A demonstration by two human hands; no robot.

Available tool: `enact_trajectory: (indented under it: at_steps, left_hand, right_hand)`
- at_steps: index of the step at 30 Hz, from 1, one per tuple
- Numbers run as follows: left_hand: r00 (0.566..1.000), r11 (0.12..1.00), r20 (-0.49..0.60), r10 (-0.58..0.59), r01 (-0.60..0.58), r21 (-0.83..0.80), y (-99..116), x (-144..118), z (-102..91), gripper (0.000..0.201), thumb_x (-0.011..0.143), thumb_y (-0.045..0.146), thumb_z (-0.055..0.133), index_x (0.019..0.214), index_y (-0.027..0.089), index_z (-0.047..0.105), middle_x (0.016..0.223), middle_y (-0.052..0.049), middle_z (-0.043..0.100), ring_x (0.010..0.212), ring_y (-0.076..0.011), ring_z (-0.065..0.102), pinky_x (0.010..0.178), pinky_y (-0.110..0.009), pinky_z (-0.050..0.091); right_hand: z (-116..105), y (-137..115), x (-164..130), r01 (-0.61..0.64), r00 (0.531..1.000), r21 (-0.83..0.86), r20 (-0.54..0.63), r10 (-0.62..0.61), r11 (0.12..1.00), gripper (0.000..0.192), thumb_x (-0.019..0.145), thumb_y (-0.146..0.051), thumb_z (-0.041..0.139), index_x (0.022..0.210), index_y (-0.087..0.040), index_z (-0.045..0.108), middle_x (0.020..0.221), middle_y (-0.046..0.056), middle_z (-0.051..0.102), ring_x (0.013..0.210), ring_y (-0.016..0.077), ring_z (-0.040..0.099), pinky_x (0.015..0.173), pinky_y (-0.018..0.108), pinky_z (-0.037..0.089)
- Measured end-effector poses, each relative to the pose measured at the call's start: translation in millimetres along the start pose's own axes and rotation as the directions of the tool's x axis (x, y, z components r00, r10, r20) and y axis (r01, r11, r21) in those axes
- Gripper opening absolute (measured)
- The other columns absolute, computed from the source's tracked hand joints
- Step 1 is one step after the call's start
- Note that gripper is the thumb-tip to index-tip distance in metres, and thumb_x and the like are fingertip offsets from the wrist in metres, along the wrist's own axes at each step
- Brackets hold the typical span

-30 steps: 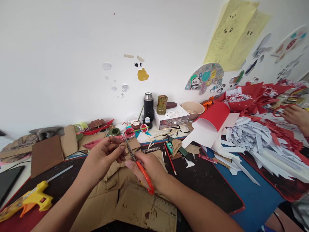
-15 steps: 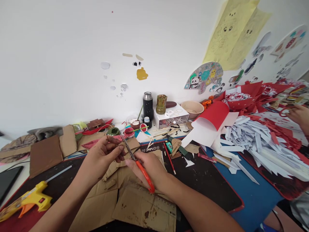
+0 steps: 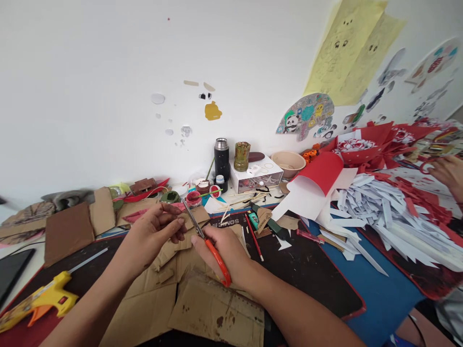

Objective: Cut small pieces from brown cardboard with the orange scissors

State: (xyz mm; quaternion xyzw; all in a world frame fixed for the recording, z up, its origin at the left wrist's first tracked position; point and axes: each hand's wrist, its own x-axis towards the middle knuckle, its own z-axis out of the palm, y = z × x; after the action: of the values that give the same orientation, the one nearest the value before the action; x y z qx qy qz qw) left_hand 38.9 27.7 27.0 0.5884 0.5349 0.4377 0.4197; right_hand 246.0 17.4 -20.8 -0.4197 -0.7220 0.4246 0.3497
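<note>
Over cardboard (image 3: pixel 144 308) left of the dark mat's (image 3: pixel 311 270) near right corner, we find the right hand (image 3: pixel 233 250) gripping scissors (image 3: pixel 212 248) pointed toward the far edge, the left hand (image 3: pixel 154 236) narrowed beside them, contents undeterminable; clean cutting, we judge, needs fingertips clear of the 2 blades.

Craft workroom by look of it; school or private studio, cannot tell. White wall (image 3: pixel 90 96), worktop (image 3: pixel 38 264) along it, dark mat (image 3: pixel 318 274) on top. Yellow glue gun (image 3: pixel 60 301), orange-handled scissors (image 3: pixel 218 262), red pencil (image 3: pixel 255 238), paint pot (image 3: pixel 194 196), cardboard sheets (image 3: pixel 142 308). Farther right: heap of white paper strips (image 3: pixel 376 205), red-wrapped bouquet (image 3: pixel 356 146). Yellow sketch sheet (image 3: pixel 336 58), fan-shaped collage (image 3: pixel 307 115) on wall. Co-worker's hand (image 3: pixel 448 173) at far right.
</note>
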Motion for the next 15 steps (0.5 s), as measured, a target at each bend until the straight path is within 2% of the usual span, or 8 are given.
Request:
enact_trajectory:
  at_steps: [4,9,11,15]
  left_hand:
    - [0.999,0.999,0.023,-0.030,0.031,-0.030,2.1,-0.3,3.2,0.049,0.081,0.058,0.084,0.110,0.021,0.069,0.080,-0.006,0.082,0.074,-0.0255,0.078,0.067,-0.038,0.063]
    - [0.999,0.998,0.029,-0.029,0.031,-0.056,4.6,-1.8,6.4,0.043,0.078,0.055,0.087,0.100,0.022,0.071,0.078,-0.006,0.082,0.071,-0.0257,0.077,0.066,-0.038,0.062]
    - [1.000,0.999,0.027,-0.015,0.016,-0.048,5.4,-2.6,6.0,0.040,0.079,0.055,0.087,0.097,0.023,0.072,0.075,-0.005,0.081,0.068,-0.0247,0.076,0.064,-0.037,0.061]
    - [1.000,0.999,-0.018,-0.004,0.003,-0.033,7.4,-3.0,3.2,0.040,0.078,0.057,0.086,0.093,0.023,0.073,0.071,-0.004,0.078,0.065,-0.0234,0.073,0.061,-0.035,0.059]
  right_hand:
    - [5.6,11.0,3.1,-0.115,0.993,0.234,0.042,0.108,0.965,0.039,0.107,-0.054,0.058,0.084,-0.023,0.055,0.059,-0.006,0.053,0.045,0.0119,0.052,0.047,0.024,0.037]
    - [6.7,12.6,8.3,-0.197,0.980,0.421,0.052,0.193,0.885,0.045,0.100,-0.066,0.068,0.088,-0.023,0.057,0.057,-0.008,0.055,0.039,0.0107,0.051,0.039,0.021,0.040]
    - [5.8,10.8,8.6,-0.205,0.978,0.443,0.069,0.195,0.873,0.048,0.097,-0.068,0.070,0.089,-0.023,0.058,0.057,-0.008,0.056,0.039,0.0102,0.051,0.038,0.020,0.040]
    - [6.6,12.5,7.0,-0.154,0.987,0.435,0.116,0.114,0.887,0.049,0.098,-0.068,0.070,0.088,-0.021,0.060,0.056,-0.006,0.059,0.043,0.0120,0.058,0.042,0.020,0.042]
